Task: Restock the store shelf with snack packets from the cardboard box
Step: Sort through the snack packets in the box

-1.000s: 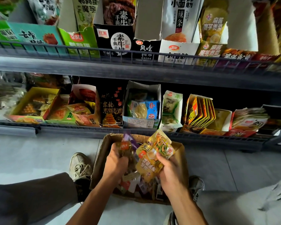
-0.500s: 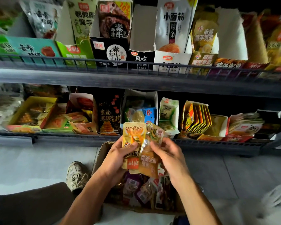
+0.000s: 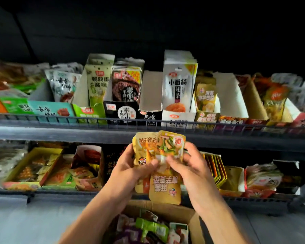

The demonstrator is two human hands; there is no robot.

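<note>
Both hands hold a small bunch of yellow-orange snack packets [image 3: 158, 152] in front of the shelf rail, between the two shelf levels. My left hand [image 3: 128, 166] grips the bunch from the left, my right hand [image 3: 190, 166] from the right, thumbs on the front packet. One packet in the bunch hangs lower and upside down. Below my forearms sits the open cardboard box [image 3: 194, 221], holding several purple, green and red packets. The upper shelf [image 3: 77, 132] carries display cartons of standing packets; the lower shelf [image 3: 60, 191] holds more cartons.
A wire rail [image 3: 236, 125] runs along the front of the upper shelf. An empty-looking white carton [image 3: 151, 92] stands left of the tall white packet carton [image 3: 180, 88]. Pale floor tiles [image 3: 33, 222] lie left of the box. Above the upper shelf everything is dark.
Both hands have lifted the bunch of packets out of the box and up toward the upper shelf's rail. My view has tilted upward, so the box sits lower in frame.
</note>
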